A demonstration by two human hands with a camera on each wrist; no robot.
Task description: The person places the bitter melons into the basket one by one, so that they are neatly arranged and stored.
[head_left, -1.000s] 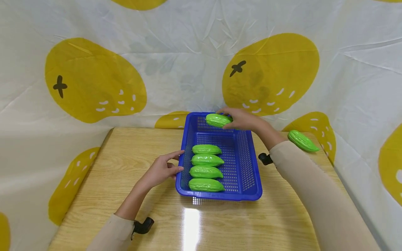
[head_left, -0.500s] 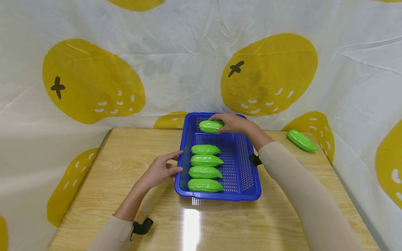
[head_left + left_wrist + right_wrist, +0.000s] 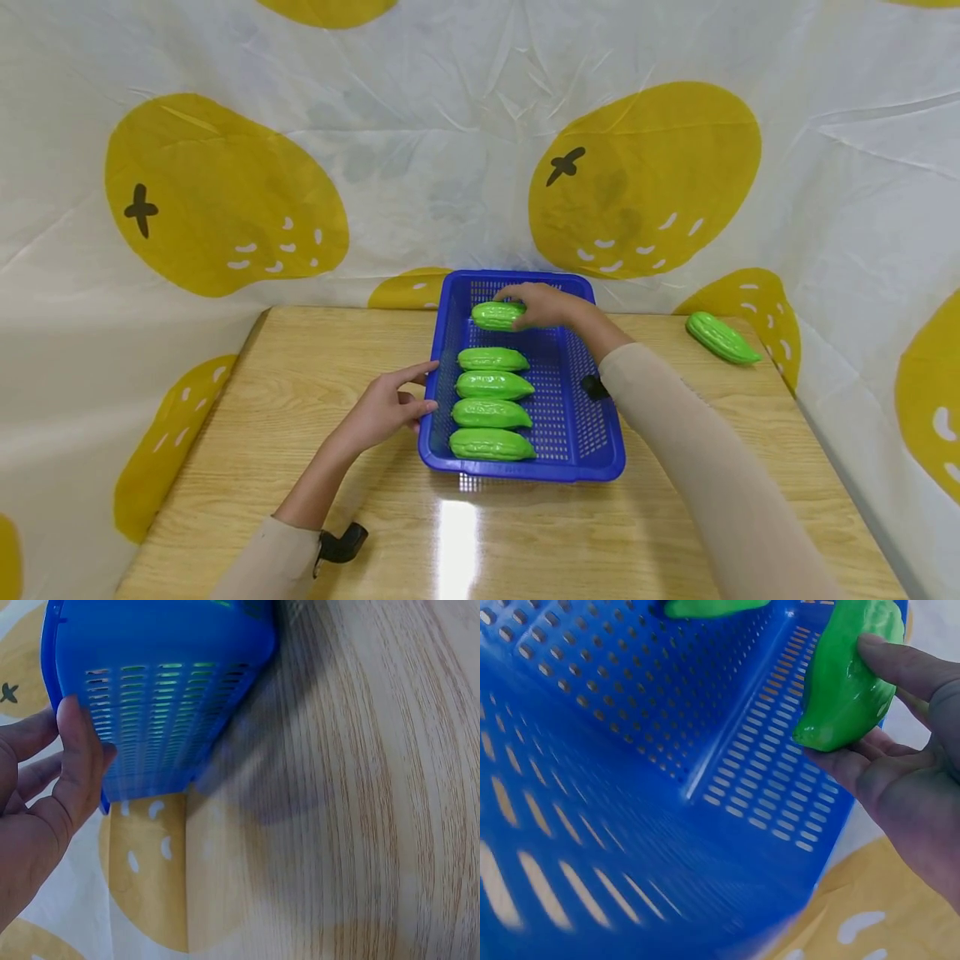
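Observation:
In the head view a blue plastic basket [image 3: 592, 462] stands on the table, with several green bitter melons [image 3: 491, 444] lying in a row along its left side. My right hand [image 3: 542, 305] holds another bitter melon [image 3: 495, 316] above the basket's far end, thumb on one side and fingers on the other; the right wrist view shows this melon [image 3: 851, 686] tip down. My left hand [image 3: 386, 410] grips the basket's left rim. The left wrist view shows its fingers [image 3: 75, 739] against the outer wall beneath the rim.
One more bitter melon [image 3: 722, 337] lies on the wooden table [image 3: 315, 358] at the far right, outside the basket. A white cloth with yellow fruit prints [image 3: 435, 175] hangs behind the table and at both sides.
My right hand has moved left and towards me with the bitter melon, over the basket's far end and nearer the row. My left hand has stayed at the rim.

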